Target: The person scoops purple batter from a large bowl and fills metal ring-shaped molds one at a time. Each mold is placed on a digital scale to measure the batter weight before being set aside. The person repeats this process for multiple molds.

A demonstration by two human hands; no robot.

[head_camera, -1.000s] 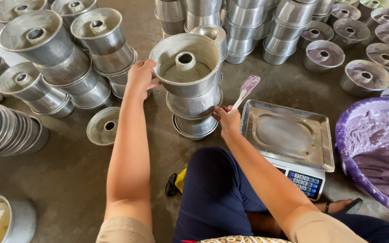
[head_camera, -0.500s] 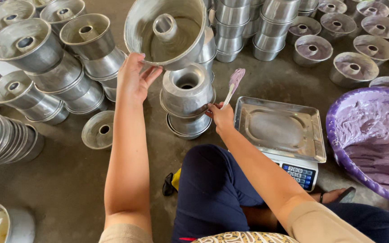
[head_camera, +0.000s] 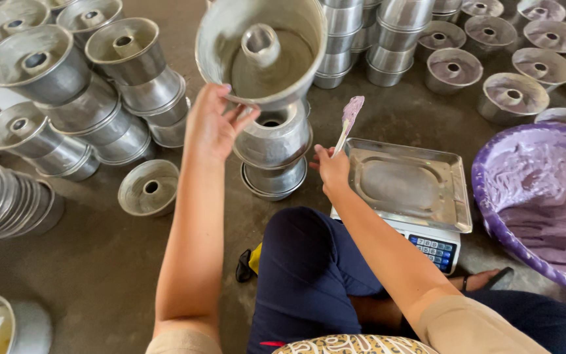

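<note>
Dozens of dull grey metal tube pans all over this concrete floor, stacked or sitting single. Left hand is clamped on the rim of one tube pan, held up in the air and tilted toward the camera so you can see the hollow centre cone and the smooth, matte inside. It's right above a short stack of pans. Right hand is closed around the handle of a spatula with a purple-smeared blade, just beside a digital scale with a shiny rectangular steel tray. Big purple basin on the right holds thick, creamy lilac batter
</note>
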